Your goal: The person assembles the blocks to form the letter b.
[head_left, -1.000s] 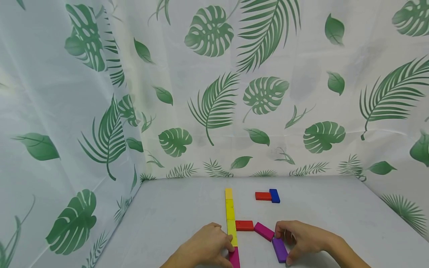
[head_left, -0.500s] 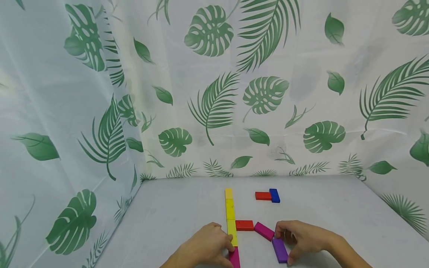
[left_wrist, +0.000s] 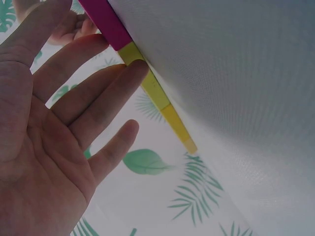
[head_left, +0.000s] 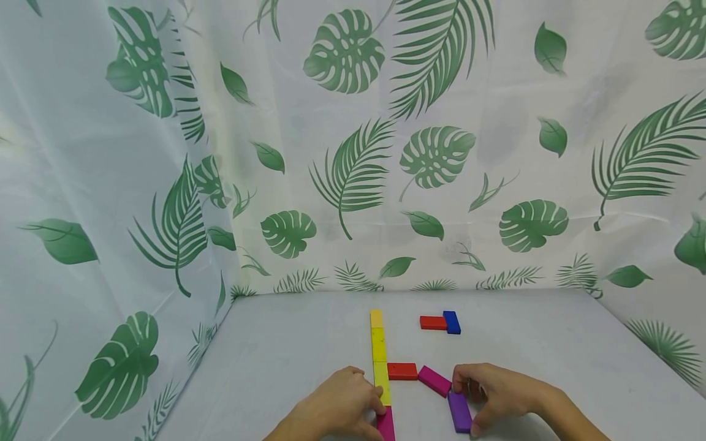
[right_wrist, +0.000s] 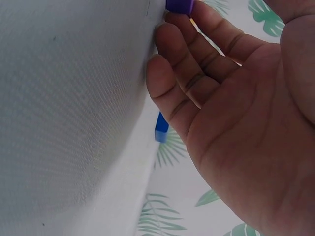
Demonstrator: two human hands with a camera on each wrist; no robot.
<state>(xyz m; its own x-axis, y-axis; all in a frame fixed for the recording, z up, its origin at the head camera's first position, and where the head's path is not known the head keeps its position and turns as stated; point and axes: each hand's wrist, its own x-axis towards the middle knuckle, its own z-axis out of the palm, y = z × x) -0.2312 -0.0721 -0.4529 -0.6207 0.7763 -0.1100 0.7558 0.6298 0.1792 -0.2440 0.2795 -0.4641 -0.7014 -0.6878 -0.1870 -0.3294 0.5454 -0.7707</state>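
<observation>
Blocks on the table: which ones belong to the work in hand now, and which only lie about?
In hand:
- purple block, held by right hand
- yellow row and magenta end block, touched by left hand

Lying about:
- far red block
- blue block

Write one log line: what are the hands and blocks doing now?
left hand: touching yellow block | right hand: gripping purple block | magenta block: angled, beside purple

Bright, even, diffuse light; soft faint shadows; sharp head view, close-up wrist views slightly blurred.
</observation>
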